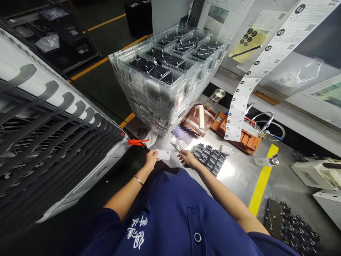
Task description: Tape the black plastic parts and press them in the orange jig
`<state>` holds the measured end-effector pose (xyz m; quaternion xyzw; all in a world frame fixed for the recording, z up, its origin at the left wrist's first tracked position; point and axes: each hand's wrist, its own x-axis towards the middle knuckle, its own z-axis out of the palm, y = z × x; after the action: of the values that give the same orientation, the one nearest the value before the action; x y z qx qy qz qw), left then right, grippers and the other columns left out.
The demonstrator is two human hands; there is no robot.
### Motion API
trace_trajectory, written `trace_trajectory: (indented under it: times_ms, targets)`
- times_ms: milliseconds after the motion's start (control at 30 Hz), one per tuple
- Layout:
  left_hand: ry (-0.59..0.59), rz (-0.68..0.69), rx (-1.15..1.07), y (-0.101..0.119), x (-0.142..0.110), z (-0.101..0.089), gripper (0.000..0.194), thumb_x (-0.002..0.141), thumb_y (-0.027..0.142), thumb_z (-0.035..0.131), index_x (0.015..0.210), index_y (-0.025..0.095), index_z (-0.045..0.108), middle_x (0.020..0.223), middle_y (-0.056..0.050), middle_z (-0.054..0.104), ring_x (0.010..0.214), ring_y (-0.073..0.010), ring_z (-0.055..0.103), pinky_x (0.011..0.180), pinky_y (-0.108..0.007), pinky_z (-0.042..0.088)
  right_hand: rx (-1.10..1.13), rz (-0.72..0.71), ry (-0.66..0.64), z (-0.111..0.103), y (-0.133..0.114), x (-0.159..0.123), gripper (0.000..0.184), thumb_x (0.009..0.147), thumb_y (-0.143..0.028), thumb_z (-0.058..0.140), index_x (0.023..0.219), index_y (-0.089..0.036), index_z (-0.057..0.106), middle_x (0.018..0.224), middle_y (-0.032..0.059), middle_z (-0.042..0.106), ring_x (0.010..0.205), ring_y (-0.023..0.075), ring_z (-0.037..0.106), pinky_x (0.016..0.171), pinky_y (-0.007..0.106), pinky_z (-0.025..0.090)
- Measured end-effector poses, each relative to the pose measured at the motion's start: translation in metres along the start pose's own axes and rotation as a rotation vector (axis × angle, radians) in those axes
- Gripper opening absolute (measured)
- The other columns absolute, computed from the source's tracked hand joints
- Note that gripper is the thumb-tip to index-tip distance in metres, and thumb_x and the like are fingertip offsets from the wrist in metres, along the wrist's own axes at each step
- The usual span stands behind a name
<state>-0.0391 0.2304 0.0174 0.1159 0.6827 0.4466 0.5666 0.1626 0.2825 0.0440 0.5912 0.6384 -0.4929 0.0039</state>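
My left hand (pixel 151 158) pinches a white paper label (pixel 163 154) with a small printed code at its right end. To the right of it, my right hand (pixel 188 158) is closed on a slim pen-like stick (pixel 175 147) that points up and left; its exact kind is too small to make out. Beside my right wrist lies a group of dark moulded parts (pixel 209 158) in rows on the metal table (pixel 237 177). A blurred purple patch (pixel 182 134) sits just beyond my hands.
Stacked clear plastic trays (pixel 160 96) with black parts stand ahead. A long label strip (pixel 236 117) hangs by an orange fixture (pixel 249 140). Black hooked racks (pixel 87 142) fill the left. A brown plastic bag (pixel 195 121), jar (pixel 217 96) and more dark parts (pixel 295 227) are rightward.
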Motion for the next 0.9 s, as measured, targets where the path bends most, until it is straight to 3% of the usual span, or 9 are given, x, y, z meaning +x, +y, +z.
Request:
trace_trajectory:
  times_ms: [200,300,367,467,567,667,733,800,900]
  targets:
    - [0.138,-0.011,-0.037,-0.008,-0.004,-0.019,0.011,0.077,0.018,0.069,0.077,0.010,0.062,0.073,-0.004,0.064,0.063,-0.0119,0.063,0.054,-0.022,0.055,-0.074,-0.079,-0.050,0.027,-0.024,0.029,0.039,0.079,-0.005,0.045,0.114,-0.016,0.059,0.106,0.0097,0.069,0.085,0.0142,0.066,0.069,0.025,0.054]
    - [0.141,-0.024,-0.049,-0.013,-0.007,-0.010,0.005,0.077,0.013,0.066,0.077,0.011,0.061,0.074,-0.004,0.064,0.062,-0.0115,0.063,0.053,-0.022,0.054,-0.152,-0.131,0.019,0.012,-0.037,0.027,0.045,0.073,-0.002,0.053,0.114,-0.017,0.063,0.111,0.0097,0.069,0.099,0.0186,0.065,0.084,0.028,0.051]
    - [0.121,-0.029,-0.056,-0.015,-0.007,0.001,0.003,0.078,0.011,0.063,0.076,0.011,0.061,0.073,-0.004,0.065,0.061,-0.0116,0.063,0.053,-0.021,0.053,-0.198,-0.164,0.082,-0.018,-0.043,0.022,0.044,0.071,-0.006,0.061,0.112,-0.019,0.065,0.118,0.0080,0.067,0.105,0.0196,0.063,0.089,0.027,0.049]
    - [0.100,-0.029,-0.027,-0.014,-0.008,0.019,0.003,0.076,0.013,0.063,0.075,0.012,0.060,0.071,-0.004,0.065,0.057,-0.0118,0.063,0.049,-0.020,0.050,-0.256,-0.185,0.204,-0.104,-0.043,0.005,0.031,0.076,-0.019,0.066,0.106,-0.025,0.068,0.118,0.0000,0.068,0.102,0.0157,0.062,0.087,0.023,0.047]
    - [0.101,-0.008,0.027,-0.011,-0.013,0.036,0.014,0.069,0.023,0.068,0.076,0.013,0.061,0.062,-0.001,0.062,0.043,-0.0095,0.053,0.038,-0.018,0.037,-0.343,-0.097,0.502,-0.235,-0.035,-0.023,0.022,0.087,-0.024,0.054,0.101,-0.022,0.070,0.107,0.0011,0.071,0.095,0.0137,0.062,0.082,0.021,0.043]
    - [0.114,0.009,0.042,-0.011,-0.020,0.046,0.031,0.060,0.037,0.072,0.077,0.013,0.061,0.054,0.003,0.057,0.036,-0.0075,0.044,0.034,-0.017,0.026,-0.391,0.047,0.856,-0.371,-0.024,-0.051,0.036,0.094,-0.025,0.038,0.114,-0.010,0.064,0.122,0.0163,0.062,0.113,0.0220,0.053,0.088,0.032,0.037]
    - [0.144,0.005,0.041,-0.014,-0.027,0.050,0.039,0.054,0.043,0.072,0.078,0.014,0.062,0.055,0.003,0.057,0.036,-0.0072,0.043,0.034,-0.017,0.025,-0.410,0.138,1.020,-0.441,-0.018,-0.061,0.041,0.094,-0.023,0.036,0.120,-0.001,0.058,0.126,0.0273,0.054,0.119,0.0276,0.048,0.087,0.038,0.034]
    - [0.180,0.002,0.045,-0.018,-0.034,0.053,0.044,0.051,0.047,0.072,0.079,0.014,0.062,0.058,0.002,0.059,0.037,-0.0069,0.042,0.035,-0.017,0.024,-0.455,0.259,1.118,-0.488,-0.013,-0.062,0.040,0.093,-0.022,0.037,0.113,0.003,0.062,0.120,0.0280,0.057,0.116,0.0265,0.050,0.080,0.037,0.033]
    - [0.211,0.001,0.059,-0.026,-0.046,0.055,0.049,0.048,0.052,0.071,0.078,0.014,0.063,0.058,0.002,0.058,0.038,-0.0071,0.042,0.036,-0.018,0.024,-0.588,0.360,1.078,-0.521,-0.003,-0.045,0.042,0.091,-0.027,0.041,0.090,0.006,0.068,0.104,0.0238,0.064,0.107,0.0223,0.056,0.068,0.034,0.032]
